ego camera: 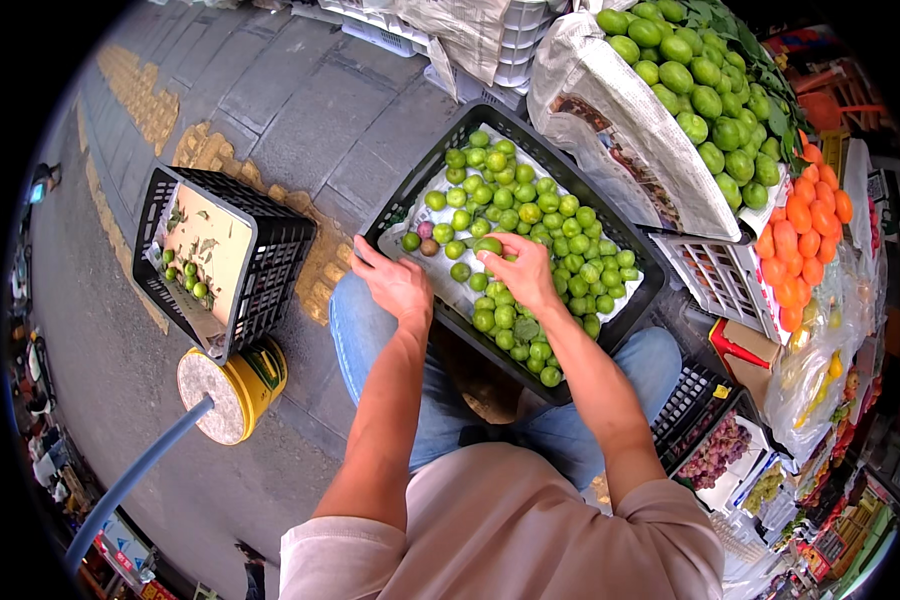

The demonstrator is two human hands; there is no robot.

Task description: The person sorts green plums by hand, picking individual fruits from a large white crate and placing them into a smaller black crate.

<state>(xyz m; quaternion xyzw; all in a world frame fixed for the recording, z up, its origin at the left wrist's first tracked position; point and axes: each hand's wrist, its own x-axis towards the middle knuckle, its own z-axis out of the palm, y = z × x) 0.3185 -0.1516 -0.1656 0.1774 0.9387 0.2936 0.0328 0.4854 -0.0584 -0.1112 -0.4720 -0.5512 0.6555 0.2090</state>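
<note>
In front of me a black plastic crate (621,331), lined with white paper, holds many small round green fruits (570,246), with one purple and one brown fruit among them on the left side. Between the fingertips and thumb of my right hand (523,271) is a green fruit (487,246), just above the others. My left hand (399,283) rests at the crate's near left corner, its index finger and thumb apart; whether it grips the rim is hidden.
A second black crate (274,259) at left holds several green fruits and leaves, beside a yellow bucket (259,386). Newspaper (607,142) wraps a heap of larger green fruits (709,101) at upper right. Orange fruits (806,225) and purple grapes (720,450) stand to the right.
</note>
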